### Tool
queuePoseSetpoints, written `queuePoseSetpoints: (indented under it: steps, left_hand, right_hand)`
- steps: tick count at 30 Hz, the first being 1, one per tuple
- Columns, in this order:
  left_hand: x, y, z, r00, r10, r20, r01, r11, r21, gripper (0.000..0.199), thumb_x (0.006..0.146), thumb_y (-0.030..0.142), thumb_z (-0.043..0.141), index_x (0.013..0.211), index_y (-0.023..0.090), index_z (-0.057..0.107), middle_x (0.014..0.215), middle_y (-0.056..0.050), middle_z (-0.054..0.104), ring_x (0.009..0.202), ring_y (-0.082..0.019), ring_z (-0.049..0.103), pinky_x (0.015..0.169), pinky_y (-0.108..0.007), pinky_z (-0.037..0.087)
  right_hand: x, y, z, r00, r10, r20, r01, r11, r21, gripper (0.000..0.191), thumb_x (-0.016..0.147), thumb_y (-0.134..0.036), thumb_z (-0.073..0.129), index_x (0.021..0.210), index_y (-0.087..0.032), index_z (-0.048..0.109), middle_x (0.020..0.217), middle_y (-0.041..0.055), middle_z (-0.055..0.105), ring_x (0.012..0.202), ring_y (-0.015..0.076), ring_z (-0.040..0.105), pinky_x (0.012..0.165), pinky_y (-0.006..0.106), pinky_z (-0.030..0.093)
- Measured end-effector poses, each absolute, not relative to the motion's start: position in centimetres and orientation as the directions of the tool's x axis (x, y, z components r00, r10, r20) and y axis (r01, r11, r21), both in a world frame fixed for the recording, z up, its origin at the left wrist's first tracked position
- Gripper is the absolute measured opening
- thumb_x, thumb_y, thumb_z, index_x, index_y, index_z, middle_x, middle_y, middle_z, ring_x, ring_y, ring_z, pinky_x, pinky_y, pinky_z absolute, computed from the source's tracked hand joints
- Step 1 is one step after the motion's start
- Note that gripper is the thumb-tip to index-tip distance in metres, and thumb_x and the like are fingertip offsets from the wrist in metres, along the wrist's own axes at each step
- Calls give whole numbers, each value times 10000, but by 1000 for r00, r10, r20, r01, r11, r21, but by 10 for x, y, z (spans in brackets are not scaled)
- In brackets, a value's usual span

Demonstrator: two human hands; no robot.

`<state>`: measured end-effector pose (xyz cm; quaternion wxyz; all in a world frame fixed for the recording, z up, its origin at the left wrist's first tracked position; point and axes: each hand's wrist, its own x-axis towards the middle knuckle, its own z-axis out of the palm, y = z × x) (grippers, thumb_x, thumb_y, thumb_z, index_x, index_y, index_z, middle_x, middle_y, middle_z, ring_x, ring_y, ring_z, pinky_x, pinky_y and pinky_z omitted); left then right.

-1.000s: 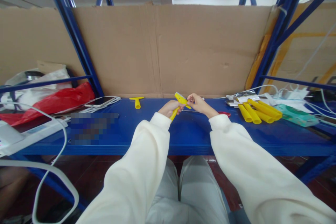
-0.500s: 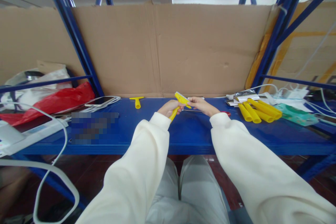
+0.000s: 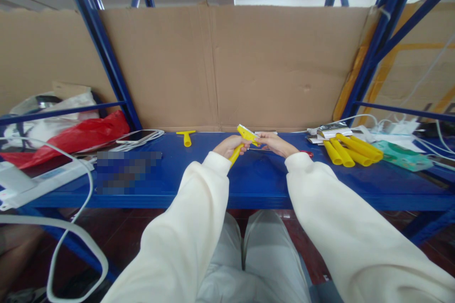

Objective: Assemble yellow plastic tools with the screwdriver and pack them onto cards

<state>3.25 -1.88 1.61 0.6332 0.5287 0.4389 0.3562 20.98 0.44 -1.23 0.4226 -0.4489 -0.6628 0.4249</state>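
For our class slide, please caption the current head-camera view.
Left hand grips a yellow scraper-like tool; right hand touches its head above a blue bench.

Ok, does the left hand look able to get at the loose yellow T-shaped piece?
Probably, once freed: the left hand is wrapped around the yellow tool, but the T-shaped piece lies to its left and nothing seems to stand between them.

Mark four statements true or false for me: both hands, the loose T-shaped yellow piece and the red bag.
1. The left hand grips the yellow scraper. True.
2. The right hand is well clear of the scraper. False: its fingers are at the scraper's head.
3. The T-shaped yellow piece lies left of both hands. True.
4. The red bag lies at the right end. False: it lies at the left.
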Motion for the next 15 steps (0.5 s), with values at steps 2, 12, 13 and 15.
queuePoseSetpoints:
  steps: [2, 12, 13, 15]
  left_hand:
    - [32, -18, 16, 376, 909, -182, 5, 194, 981, 204, 823, 0, 542, 691, 152, 512, 477, 59, 422, 351, -39, 326, 359, -133, 219]
    - [29, -17, 18, 401, 890, -214, 9, 230, 973, 164, 820, 10, 528, 732, 148, 525, 493, 59, 420, 361, -41, 325, 368, -130, 237]
    - [29, -17, 18, 403, 890, -214, 10, 230, 973, 158, 821, 13, 529, 738, 147, 529, 494, 62, 418, 362, -41, 321, 370, -131, 240]
    - [29, -17, 17, 400, 892, -210, 11, 225, 974, 151, 825, 15, 522, 746, 143, 537, 494, 61, 419, 364, -42, 318, 372, -132, 243]
  right_hand:
    - [209, 4, -12, -241, 954, 176, 223, 231, -947, 292, 620, -415, 773, 737, -215, 597, 726, -15, 596, 760, 153, 545, 677, 269, 420]
    - [208, 3, -10, -239, 952, 189, 207, 241, -948, 359, 571, -446, 794, 713, -218, 555, 731, -20, 586, 749, 146, 523, 663, 261, 406]
    - [208, 3, -11, -242, 951, 192, 216, 245, -945, 364, 570, -453, 792, 712, -218, 554, 728, -20, 584, 749, 146, 521, 661, 260, 403]
    - [209, 4, -11, -245, 950, 193, 230, 250, -940, 364, 575, -459, 790, 715, -216, 557, 722, -22, 581, 742, 144, 517, 657, 258, 400]
